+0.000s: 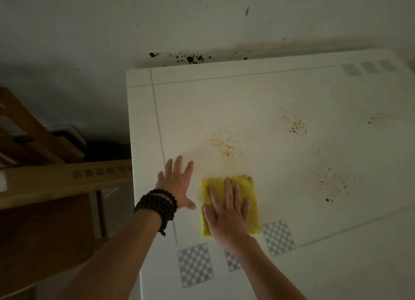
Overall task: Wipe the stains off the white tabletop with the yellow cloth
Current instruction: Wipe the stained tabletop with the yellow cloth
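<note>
A folded yellow cloth lies flat on the white tabletop near its front left. My right hand presses palm down on the cloth with fingers spread. My left hand, with dark bead bracelets on the wrist, rests flat and open on the bare tabletop just left of the cloth. Reddish-brown speckled stains show beyond the cloth: one patch straight ahead, another farther right, a third to the right of the cloth, and a faint mark at the far right.
The table's left edge drops off beside my left hand. Wooden furniture stands to the left, below table height. A white wall with dark splatters runs behind the table. Grey checkered squares are printed near the front edge.
</note>
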Motion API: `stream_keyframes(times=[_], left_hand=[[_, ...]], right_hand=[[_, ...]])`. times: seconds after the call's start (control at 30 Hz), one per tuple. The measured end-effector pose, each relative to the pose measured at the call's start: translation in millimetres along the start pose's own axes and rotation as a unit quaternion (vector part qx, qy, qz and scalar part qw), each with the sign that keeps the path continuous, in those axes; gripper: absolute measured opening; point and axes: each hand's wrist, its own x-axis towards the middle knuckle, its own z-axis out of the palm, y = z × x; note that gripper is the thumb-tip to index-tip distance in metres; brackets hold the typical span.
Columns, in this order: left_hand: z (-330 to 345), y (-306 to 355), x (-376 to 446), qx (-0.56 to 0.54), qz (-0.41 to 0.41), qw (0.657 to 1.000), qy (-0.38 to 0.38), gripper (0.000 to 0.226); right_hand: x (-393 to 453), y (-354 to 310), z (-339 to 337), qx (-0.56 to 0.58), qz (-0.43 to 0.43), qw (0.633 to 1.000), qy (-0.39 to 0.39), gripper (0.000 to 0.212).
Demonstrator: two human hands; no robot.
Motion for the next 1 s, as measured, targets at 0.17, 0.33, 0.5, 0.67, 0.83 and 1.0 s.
stream_keyframes(times=[0.17,0.33,0.5,0.67,0.83,1.0], left_hand=[[-26.5,-5.4,37.3,-0.001,-0.041,0.999,0.020,0.121],[-53.2,-1.5,93.4,0.003,-0.093,0.996,0.007,0.132],[-54.7,13.9,114.7,-0.011,-0.136,0.990,-0.018,0.139],[-56.7,13.4,115.6,-0.003,-0.150,0.988,-0.032,0.140],[-53.9,9.6,111.4,-0.001,-0.151,0.988,0.007,0.140],[-50.7,5.0,110.2,-0.048,-0.203,0.978,-0.009,0.152]], right_hand=[[41.2,4.8,-26.2,0.002,-0.001,1.000,0.003,0.060],[122.9,10.4,-68.2,-0.003,-0.030,0.999,0.011,0.061],[199.9,3.5,-108.9,-0.014,-0.074,0.997,0.020,0.060],[195.9,7.0,-109.0,-0.029,-0.114,0.993,0.012,0.060],[132.3,24.5,-81.5,-0.061,-0.127,0.990,-0.013,0.059],[193.1,3.7,-103.0,-0.057,-0.139,0.988,0.028,0.059]])
